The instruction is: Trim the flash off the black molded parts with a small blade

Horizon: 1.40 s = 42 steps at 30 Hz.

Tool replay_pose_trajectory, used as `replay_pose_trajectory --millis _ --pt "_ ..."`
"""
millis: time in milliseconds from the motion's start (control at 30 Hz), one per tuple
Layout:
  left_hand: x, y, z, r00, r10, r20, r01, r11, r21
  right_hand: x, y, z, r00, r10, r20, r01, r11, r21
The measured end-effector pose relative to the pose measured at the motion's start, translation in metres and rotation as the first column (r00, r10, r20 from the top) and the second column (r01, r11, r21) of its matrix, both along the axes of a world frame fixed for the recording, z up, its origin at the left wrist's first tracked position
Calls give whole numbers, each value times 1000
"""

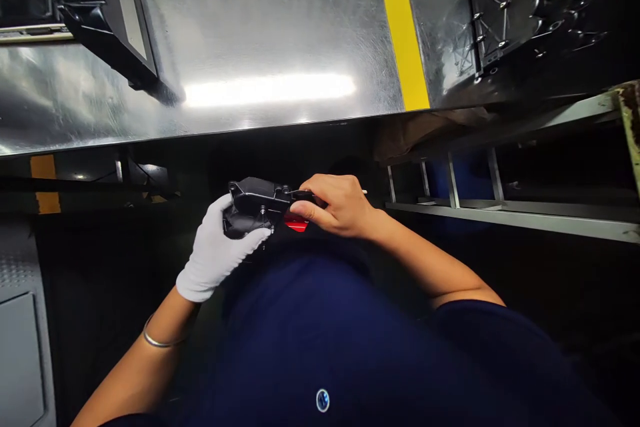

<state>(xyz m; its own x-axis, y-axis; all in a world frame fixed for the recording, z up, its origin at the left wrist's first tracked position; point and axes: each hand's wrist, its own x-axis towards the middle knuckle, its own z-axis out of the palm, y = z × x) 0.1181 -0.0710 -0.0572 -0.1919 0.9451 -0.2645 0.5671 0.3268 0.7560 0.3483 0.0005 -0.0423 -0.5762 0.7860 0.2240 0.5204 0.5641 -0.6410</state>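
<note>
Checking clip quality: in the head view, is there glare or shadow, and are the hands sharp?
Head view: a white glare streak washes across the galvanized metal sheet; below its edge the scene drops into deep shadow, hiding detail. The gloved left hand, bare right hand and black plastic part look reasonably sharp; frame edges look stretched by a wide lens.

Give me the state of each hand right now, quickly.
Left hand: white-gloved, closed, holding a black plastic part.
Right hand: bare, closed, gripping the same part at its other end.
</note>
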Motion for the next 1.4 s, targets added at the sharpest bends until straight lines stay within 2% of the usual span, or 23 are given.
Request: replay_pose_trajectory --millis 67,167,233,333,533,633,700,833,933,1000,1100,1300,1400 --pt "1 -5 -2 998 -26 -55 33 993 113 0 -1 0 996 40 82 -45 997 61" --pt "1 -11 -4 994 -81 -66 92 978 187 2 -2 0 987 106 124 -122 984 128" --pt "0 -12 -5 993 -110 -42 115 976 184 3 -2 0 984 147 103 -165 964 209" --pt "-1 -13 -6 993 -120 -4 119 981 153 4 -1 -1 986 155 59 -165 935 314" --pt "-4 -9 -6 970 -207 124 199 977 76 6 1 -1 966 247 81 -260 908 329" --pt "-4 -5 -2 954 -247 170 245 969 34 6 0 -1 963 258 80 -270 913 307" --pt "-3 -4 1 958 -224 178 229 974 -4 6 0 -1 960 269 77 -280 918 280" --pt "-2 -10 1 976 -80 204 99 991 -88 6 -2 -1 958 284 -40 -271 941 201" --pt "-2 -17 -2 943 18 333 -3 999 -45 9 -5 0 972 189 -137 -181 981 68" --pt "-4 -18 -2 934 -14 358 -5 999 52 10 -7 0 984 112 -140 -110 994 23" --pt "-7 -17 2 942 -140 305 88 980 180 10 -11 -1 987 83 -137 -80 997 23" --pt "-12 -17 4 946 -242 216 179 945 276 7 -13 -4 991 78 -106 -75 997 35" --pt "-12 -19 4 920 -314 234 230 918 324 7 -10 -7 996 70 -61 -70 997 -9"
